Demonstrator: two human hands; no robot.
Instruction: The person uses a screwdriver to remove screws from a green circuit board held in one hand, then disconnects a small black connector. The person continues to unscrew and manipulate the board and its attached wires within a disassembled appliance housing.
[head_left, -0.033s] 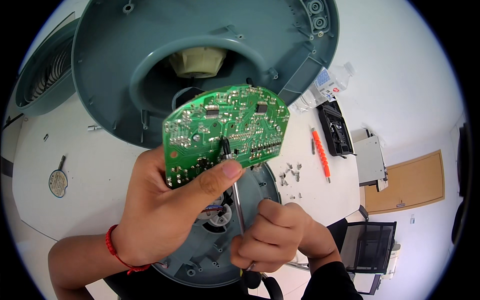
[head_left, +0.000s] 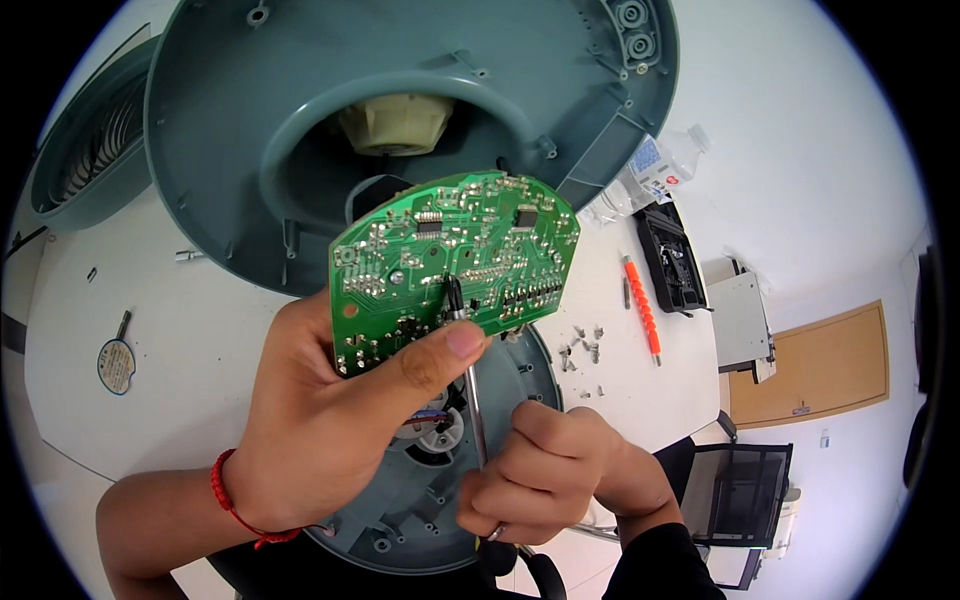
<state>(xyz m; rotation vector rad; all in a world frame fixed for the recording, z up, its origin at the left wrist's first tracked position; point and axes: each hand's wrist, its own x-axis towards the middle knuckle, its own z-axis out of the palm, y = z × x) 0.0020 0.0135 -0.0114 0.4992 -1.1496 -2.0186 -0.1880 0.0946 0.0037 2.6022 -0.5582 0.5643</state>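
My left hand (head_left: 330, 420) is closed round the lower edge of a green circuit board (head_left: 500, 255), holding it tilted up with its soldered side facing me. In my right hand (head_left: 540, 470) is a screwdriver (head_left: 474, 410), gripped low with its dark handle below my fist. Its black tip lies against the board's face near the middle. My left thumb crosses over the shaft. Behind the board stands a large grey-green round housing (head_left: 230, 120) with a pale part (head_left: 395, 125) in its opening. A second grey-green shell (head_left: 400, 540) with wires sits under my hands.
On the white table (head_left: 200, 400), small screws (head_left: 583, 345) lie scattered at the right, beside an orange flexible shaft (head_left: 642, 310) and a black tool case (head_left: 672, 255). A plastic bottle (head_left: 660, 170) lies behind. At the left are a round tag (head_left: 116, 366) and another grey-green part (head_left: 100, 150).
The circuit board has shifted very slightly to the right. My right hand and the screwdriver handle have moved a little to the left.
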